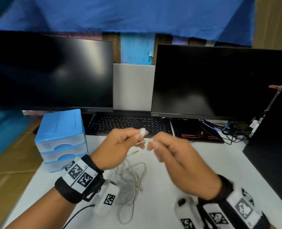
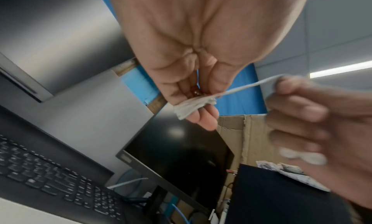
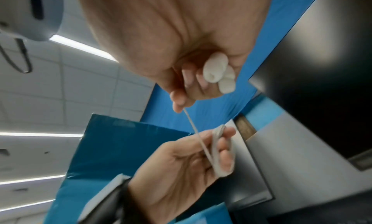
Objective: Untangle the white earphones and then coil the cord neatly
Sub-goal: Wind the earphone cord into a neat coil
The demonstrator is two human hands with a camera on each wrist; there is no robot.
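Earbuds [image 3: 218, 73] visible from right wrist only

No words or numbers can be read. The small logo on the right monitor [image 1: 155, 115] is too blurry.

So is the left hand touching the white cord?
Touching. The right wrist view shows the cord looped around the left hand's fingers.

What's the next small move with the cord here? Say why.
Probably the right hand carries its strand once more round the left hand fingers: wraps already sit there, the strand runs taut between the hands, and loose cord remains on the table.
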